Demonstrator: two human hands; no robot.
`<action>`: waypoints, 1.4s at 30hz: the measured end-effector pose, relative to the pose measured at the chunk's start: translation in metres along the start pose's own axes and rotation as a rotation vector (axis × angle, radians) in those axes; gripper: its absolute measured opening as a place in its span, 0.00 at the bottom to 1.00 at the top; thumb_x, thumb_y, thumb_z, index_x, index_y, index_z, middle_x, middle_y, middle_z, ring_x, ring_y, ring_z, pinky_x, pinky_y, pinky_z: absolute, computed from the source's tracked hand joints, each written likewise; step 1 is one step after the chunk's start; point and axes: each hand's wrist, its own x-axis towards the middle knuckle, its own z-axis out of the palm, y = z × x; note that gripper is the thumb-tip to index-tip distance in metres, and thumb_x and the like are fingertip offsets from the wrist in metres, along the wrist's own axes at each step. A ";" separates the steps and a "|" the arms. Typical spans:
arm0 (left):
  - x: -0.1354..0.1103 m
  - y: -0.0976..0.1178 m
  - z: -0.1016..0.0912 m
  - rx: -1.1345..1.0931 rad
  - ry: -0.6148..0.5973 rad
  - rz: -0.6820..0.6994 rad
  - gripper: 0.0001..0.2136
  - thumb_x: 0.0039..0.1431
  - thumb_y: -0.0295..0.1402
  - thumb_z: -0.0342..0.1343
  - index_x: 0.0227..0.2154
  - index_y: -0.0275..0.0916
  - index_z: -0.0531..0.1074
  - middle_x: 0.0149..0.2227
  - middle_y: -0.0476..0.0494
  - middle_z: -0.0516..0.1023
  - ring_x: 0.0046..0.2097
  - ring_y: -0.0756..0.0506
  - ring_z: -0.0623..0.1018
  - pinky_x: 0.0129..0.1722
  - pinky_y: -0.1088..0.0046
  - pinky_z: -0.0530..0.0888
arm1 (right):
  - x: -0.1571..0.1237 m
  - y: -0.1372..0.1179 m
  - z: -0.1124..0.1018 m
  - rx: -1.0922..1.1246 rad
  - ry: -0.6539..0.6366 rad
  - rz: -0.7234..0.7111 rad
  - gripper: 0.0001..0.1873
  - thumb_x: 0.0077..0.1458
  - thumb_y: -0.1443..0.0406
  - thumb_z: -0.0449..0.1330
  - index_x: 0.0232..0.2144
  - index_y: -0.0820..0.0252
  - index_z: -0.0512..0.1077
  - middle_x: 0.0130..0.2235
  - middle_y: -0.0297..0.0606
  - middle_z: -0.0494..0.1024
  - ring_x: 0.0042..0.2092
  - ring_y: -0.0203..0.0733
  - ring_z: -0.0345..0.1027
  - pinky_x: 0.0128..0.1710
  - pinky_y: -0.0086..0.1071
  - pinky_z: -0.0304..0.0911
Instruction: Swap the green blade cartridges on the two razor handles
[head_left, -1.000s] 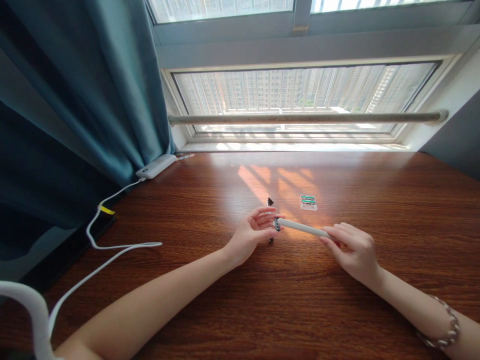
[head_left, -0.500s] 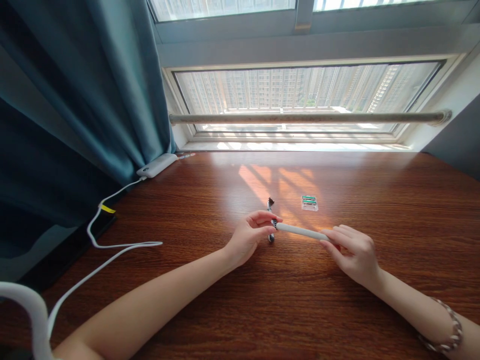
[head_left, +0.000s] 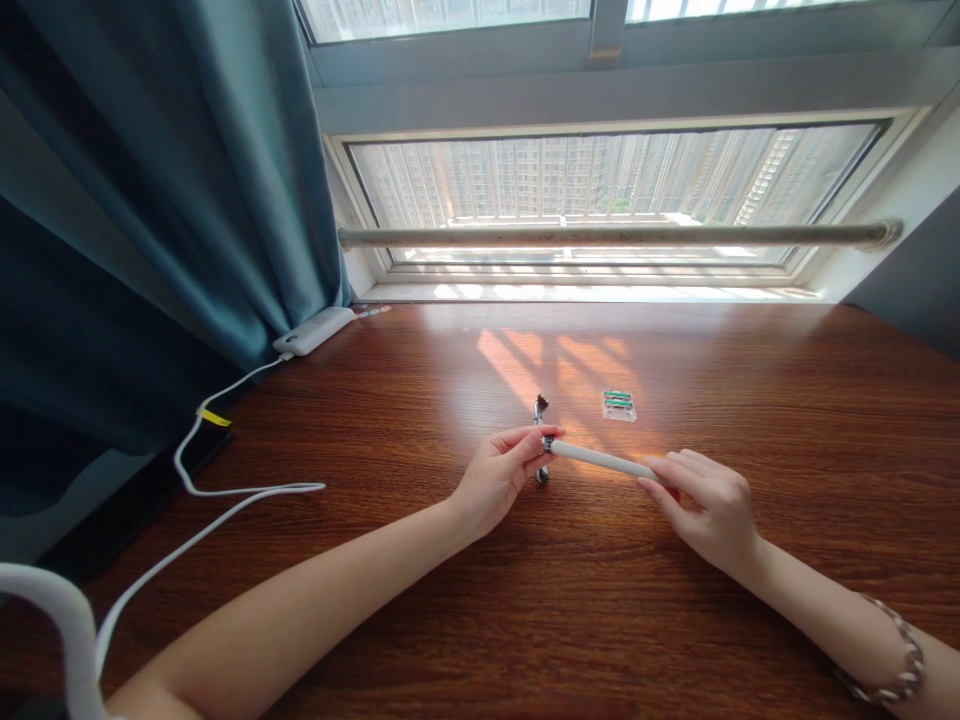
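Both hands hold a slim white rod (head_left: 602, 459) level above the wooden table. My left hand (head_left: 491, 480) is closed, thumb and fingers pinching a small dark fitting (head_left: 548, 444) at the rod's left end. Over at the right end, the fingers of my right hand (head_left: 705, 505) are closed around the rod. Behind my left fingers lies a thin silver-and-black tool (head_left: 541, 408), partly hidden by the hand. A small clear plastic case (head_left: 619, 406) with green-striped pieces in it sits farther back, right of that tool. What the dark fitting is, I cannot make out.
A white power bank (head_left: 315, 332) lies at the back left by the blue curtain (head_left: 247, 180), with a white cable (head_left: 187, 470) trailing forward. A thick white curved tube (head_left: 64, 620) stands at the lower left. Behind the table (head_left: 787, 420) are a window and a rail (head_left: 600, 237).
My left thumb has shifted upward on the dark fitting, and the rod's left end has risen slightly. The right hand stays nearly in place.
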 end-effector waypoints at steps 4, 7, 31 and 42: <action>-0.002 0.000 0.001 0.007 0.026 -0.023 0.08 0.51 0.30 0.57 0.35 0.34 0.76 0.33 0.41 0.78 0.38 0.48 0.75 0.42 0.73 0.69 | 0.000 -0.002 -0.001 0.015 -0.053 -0.014 0.07 0.52 0.64 0.56 0.32 0.59 0.74 0.20 0.32 0.68 0.24 0.34 0.58 0.26 0.28 0.52; -0.002 -0.001 0.001 -0.013 0.057 -0.033 0.08 0.47 0.28 0.60 0.33 0.36 0.76 0.36 0.42 0.78 0.37 0.49 0.75 0.39 0.75 0.70 | 0.000 -0.002 -0.001 0.015 -0.052 -0.013 0.08 0.52 0.64 0.56 0.32 0.59 0.74 0.20 0.32 0.68 0.24 0.34 0.59 0.26 0.28 0.52; -0.024 -0.012 0.032 -0.198 0.020 -0.164 0.10 0.51 0.24 0.57 0.37 0.32 0.67 0.43 0.35 0.75 0.46 0.43 0.74 0.47 0.67 0.69 | 0.002 -0.046 0.014 0.139 -0.071 -0.050 0.06 0.49 0.64 0.59 0.23 0.61 0.70 0.20 0.33 0.69 0.24 0.34 0.60 0.26 0.28 0.52; -0.027 -0.020 0.041 -0.101 -0.052 -0.088 0.14 0.47 0.24 0.60 0.39 0.34 0.71 0.44 0.38 0.75 0.49 0.43 0.71 0.50 0.66 0.66 | 0.001 -0.051 0.016 0.280 -0.014 0.059 0.08 0.47 0.71 0.56 0.31 0.60 0.73 0.26 0.34 0.76 0.27 0.35 0.67 0.29 0.27 0.59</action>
